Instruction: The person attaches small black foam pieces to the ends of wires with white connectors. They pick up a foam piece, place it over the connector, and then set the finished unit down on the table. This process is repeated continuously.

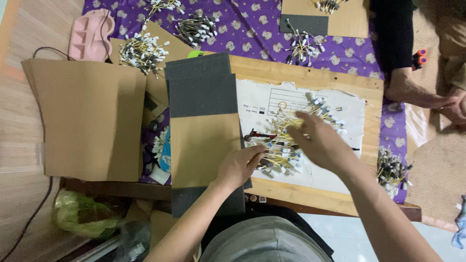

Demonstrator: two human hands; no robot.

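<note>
Here, from the head camera, everything turns on the pile of small wired parts (291, 140), thin yellowish leads with white and blue caps, lying on the white sheet (349, 109) that covers the wooden board (310, 73). My right hand (323, 143) lies directly on that pile, palm down, fingers loosely spread and pointing toward its far left edge; I cannot tell whether anything is pinched beneath it. My left hand (240, 165) sits at the pile's near left corner, fingers curled, fingertips touching the outermost leads, so both hands are at the pile, the right deeper in. The pile's long axis runs diagonally, from the near left by my left hand up to the far right. Just left of the pile lies a stack of cardboard and grey foam sheets (204, 121); my left wrist rests over its near end. Further heaps of the same parts (143, 51) lie beyond that stack on the purple cloth (252, 24). Someone else's bare foot (412, 92) rests well right of the pile.
</note>
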